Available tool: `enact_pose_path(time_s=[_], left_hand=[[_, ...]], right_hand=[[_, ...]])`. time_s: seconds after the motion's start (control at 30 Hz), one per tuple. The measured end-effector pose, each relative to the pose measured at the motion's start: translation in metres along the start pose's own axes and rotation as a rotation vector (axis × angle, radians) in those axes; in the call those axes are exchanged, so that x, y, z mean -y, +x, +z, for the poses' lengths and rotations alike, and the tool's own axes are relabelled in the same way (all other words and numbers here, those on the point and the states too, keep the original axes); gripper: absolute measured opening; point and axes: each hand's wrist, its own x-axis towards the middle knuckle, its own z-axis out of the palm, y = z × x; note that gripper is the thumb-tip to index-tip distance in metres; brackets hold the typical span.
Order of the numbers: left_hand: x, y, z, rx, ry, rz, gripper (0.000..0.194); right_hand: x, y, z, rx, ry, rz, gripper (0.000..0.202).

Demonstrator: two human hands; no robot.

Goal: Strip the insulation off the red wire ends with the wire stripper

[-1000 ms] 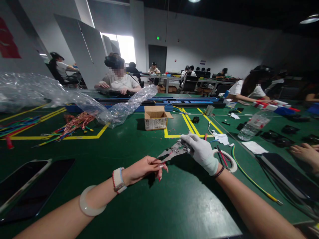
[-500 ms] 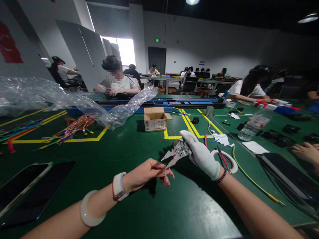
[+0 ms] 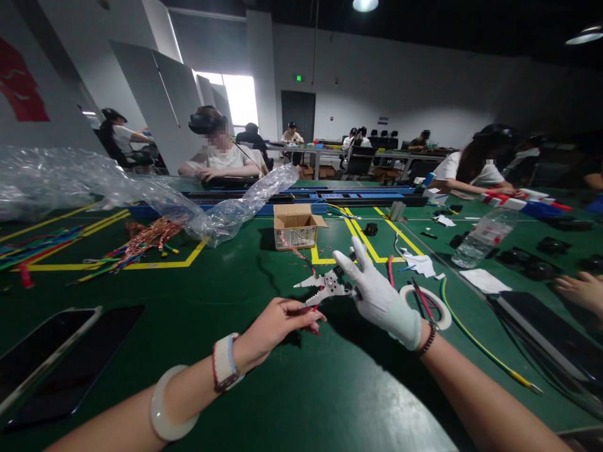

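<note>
My left hand (image 3: pixel 282 323), bare, is closed with thumb and fingers pinching a thin red wire (image 3: pixel 313 271). This wire runs up past the jaws, and its far end near the carton shows copper-coloured strands. In my right hand (image 3: pixel 377 295), which wears a white glove, are silver wire strippers (image 3: pixel 330 285). Two gloved fingers stretch upward off the tool, and its handles are mostly hidden by the hand. The jaws stand apart, pointing left, just above my left fingertips; whether they touch the wire I cannot tell.
Ahead sits an open carton (image 3: pixel 296 235). Bubble wrap (image 3: pixel 221 216) and copper-ended wires (image 3: pixel 151 242) lie left, above two phones (image 3: pixel 75 364). To the right are a tape roll (image 3: pixel 443 311), a green-yellow cable (image 3: pixel 480 348) and a water bottle (image 3: pixel 485 238). Co-workers sit around.
The wire strippers have shifted slightly left and tilted flatter. Two gloved fingers have straightened upward. The red wire with its copper strands now shows beyond the jaws.
</note>
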Motion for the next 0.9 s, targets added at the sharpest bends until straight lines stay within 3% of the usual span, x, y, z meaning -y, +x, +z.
enact_pose_path(time_s=[0.2, 0.47, 0.57, 0.9], left_hand=[[0.006, 0.002, 0.0, -0.058, -0.025, -0.061, 0.025], [0.012, 0.003, -0.004, -0.04, -0.107, -0.059, 0.024], [0.012, 0.003, -0.004, -0.048, -0.12, -0.061, 0.024], [0.01, 0.003, -0.006, 0.061, -0.155, -0.065, 0.032]], right_hand=[[-0.004, -0.002, 0.008, 0.086, -0.062, -0.033, 0.103], [-0.007, -0.004, 0.013, 0.007, -0.08, -0.081, 0.095], [-0.005, -0.004, 0.016, 0.032, -0.069, -0.069, 0.09], [-0.003, -0.008, 0.041, 0.072, 0.153, -0.033, 0.08]])
